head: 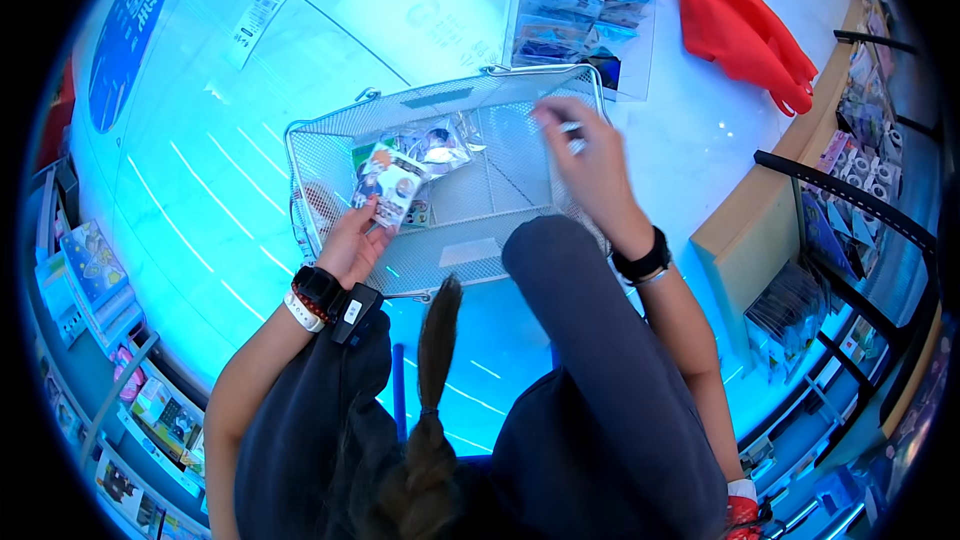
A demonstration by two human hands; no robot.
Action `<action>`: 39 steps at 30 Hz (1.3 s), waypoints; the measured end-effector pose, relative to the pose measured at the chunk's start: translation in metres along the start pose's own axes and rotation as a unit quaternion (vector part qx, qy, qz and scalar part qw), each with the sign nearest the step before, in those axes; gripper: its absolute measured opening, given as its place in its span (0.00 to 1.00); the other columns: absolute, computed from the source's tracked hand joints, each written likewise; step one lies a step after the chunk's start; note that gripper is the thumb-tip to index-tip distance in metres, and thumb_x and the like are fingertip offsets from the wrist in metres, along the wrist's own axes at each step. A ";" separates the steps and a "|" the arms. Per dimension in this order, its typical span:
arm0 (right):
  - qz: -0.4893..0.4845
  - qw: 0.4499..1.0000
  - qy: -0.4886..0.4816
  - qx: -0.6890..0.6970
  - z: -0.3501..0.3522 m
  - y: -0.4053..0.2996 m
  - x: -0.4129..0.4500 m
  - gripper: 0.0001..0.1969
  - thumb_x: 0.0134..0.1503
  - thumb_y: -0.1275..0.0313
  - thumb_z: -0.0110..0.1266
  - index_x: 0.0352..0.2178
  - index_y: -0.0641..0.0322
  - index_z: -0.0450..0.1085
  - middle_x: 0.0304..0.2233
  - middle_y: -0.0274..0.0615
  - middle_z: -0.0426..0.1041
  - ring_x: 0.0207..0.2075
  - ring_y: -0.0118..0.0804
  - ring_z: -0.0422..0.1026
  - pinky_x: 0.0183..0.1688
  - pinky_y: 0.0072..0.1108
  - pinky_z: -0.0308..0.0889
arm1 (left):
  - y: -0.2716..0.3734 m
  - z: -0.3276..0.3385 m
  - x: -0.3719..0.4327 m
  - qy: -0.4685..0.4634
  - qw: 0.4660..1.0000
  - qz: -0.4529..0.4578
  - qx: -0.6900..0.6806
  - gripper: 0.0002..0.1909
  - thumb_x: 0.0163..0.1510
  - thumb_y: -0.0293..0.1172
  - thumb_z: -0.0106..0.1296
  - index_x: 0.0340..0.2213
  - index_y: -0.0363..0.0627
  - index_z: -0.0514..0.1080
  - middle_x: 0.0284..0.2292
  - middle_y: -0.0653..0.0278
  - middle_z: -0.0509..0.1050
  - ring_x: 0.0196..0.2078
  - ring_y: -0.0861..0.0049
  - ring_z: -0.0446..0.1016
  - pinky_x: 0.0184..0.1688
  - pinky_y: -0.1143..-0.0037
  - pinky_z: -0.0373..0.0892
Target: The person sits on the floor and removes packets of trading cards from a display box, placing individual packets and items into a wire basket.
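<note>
A wire-mesh shopping basket (450,240) stands on the floor in front of my knees. My left hand (356,244) holds a small printed package (390,184) over the basket's left part. Beneath and behind it lie clear plastic packets (442,146) inside the basket. Over the right part of the basket is my right hand (589,157), with its fingers curled and a small whitish thing at them; whether that is held or worn as a ring cannot be told.
Behind the basket's right side stands a clear box (577,22) of packaged goods. A red cloth (742,34) lies to its right. Shelves with goods line both sides; a wooden shelf edge (757,217) is at the right. A white tag (261,19) with writing lies on the floor.
</note>
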State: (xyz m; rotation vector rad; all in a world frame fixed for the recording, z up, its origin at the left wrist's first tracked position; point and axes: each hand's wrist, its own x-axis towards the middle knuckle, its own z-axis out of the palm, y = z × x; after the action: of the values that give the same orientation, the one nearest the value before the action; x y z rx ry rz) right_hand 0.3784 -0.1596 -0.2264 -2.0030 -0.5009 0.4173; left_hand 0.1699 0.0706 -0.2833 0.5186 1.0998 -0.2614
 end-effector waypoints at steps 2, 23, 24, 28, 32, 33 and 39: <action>-0.010 0.998 0.066 -0.015 -0.019 0.007 0.016 0.09 0.53 0.72 0.52 0.34 0.66 0.71 0.30 0.47 0.73 0.30 0.39 0.73 0.32 0.24 0.67 | -0.002 -0.012 0.007 -0.002 0.999 0.003 -0.032 0.14 0.58 0.33 0.43 0.42 0.36 0.63 0.41 0.55 0.71 0.42 0.73 0.73 0.39 0.81 0.73; -0.008 0.998 0.013 -0.059 -0.037 0.067 0.093 0.14 0.48 0.72 0.57 0.39 0.63 0.71 0.27 0.44 0.75 0.33 0.36 0.72 0.38 0.23 0.66 | -0.002 -0.004 0.003 -0.007 0.999 -0.051 -0.014 0.17 0.58 0.34 0.42 0.47 0.38 0.64 0.41 0.59 0.71 0.44 0.74 0.71 0.49 0.74 0.68; -0.054 0.992 0.027 -0.108 -0.037 0.064 0.090 0.12 0.49 0.74 0.56 0.37 0.64 0.71 0.28 0.44 0.75 0.34 0.37 0.72 0.39 0.23 0.66 | -0.001 -0.004 0.003 -0.011 0.998 -0.056 -0.011 0.17 0.58 0.34 0.42 0.47 0.39 0.64 0.41 0.59 0.71 0.44 0.74 0.70 0.49 0.74 0.68; -0.241 0.943 0.155 -0.167 -0.037 0.037 0.069 0.06 0.49 0.81 0.52 0.32 0.66 0.69 0.32 0.44 0.74 0.36 0.40 0.72 0.39 0.24 0.66 | -0.001 -0.005 0.001 -0.042 0.998 -0.057 -0.002 0.18 0.57 0.33 0.45 0.48 0.40 0.63 0.42 0.61 0.71 0.45 0.75 0.70 0.50 0.73 0.67; -0.263 0.944 0.200 0.014 -0.049 0.005 0.045 0.05 0.55 0.79 0.48 0.34 0.68 0.63 0.37 0.47 0.73 0.38 0.34 0.73 0.40 0.21 0.69 | -0.001 -0.004 0.001 -0.076 0.996 -0.054 0.004 0.19 0.56 0.33 0.46 0.49 0.41 0.62 0.43 0.62 0.70 0.46 0.75 0.69 0.51 0.73 0.66; -0.263 0.944 0.198 0.016 -0.048 -0.006 0.040 0.05 0.55 0.79 0.48 0.34 0.68 0.63 0.37 0.47 0.73 0.38 0.34 0.73 0.40 0.21 0.69 | 0.000 0.000 -0.001 -0.083 0.995 -0.044 0.025 0.20 0.56 0.33 0.46 0.50 0.41 0.61 0.45 0.61 0.69 0.48 0.75 0.68 0.52 0.73 0.65; 0.094 0.943 0.127 0.293 -0.021 -0.039 0.013 0.08 0.58 0.72 0.48 0.34 0.67 0.61 0.37 0.48 0.73 0.38 0.30 0.73 0.31 0.17 0.72 | 0.004 0.019 -0.012 -0.178 0.982 -0.010 0.057 0.29 0.55 0.41 0.48 0.54 0.41 0.56 0.53 0.56 0.60 0.56 0.68 0.60 0.57 0.68 0.59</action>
State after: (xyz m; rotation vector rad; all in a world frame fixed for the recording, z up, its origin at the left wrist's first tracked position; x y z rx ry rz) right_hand 0.3932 -0.1524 -0.1830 -1.4943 -0.0081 0.3633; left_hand 0.1818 0.0634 -0.2648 0.5386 0.7444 -0.4185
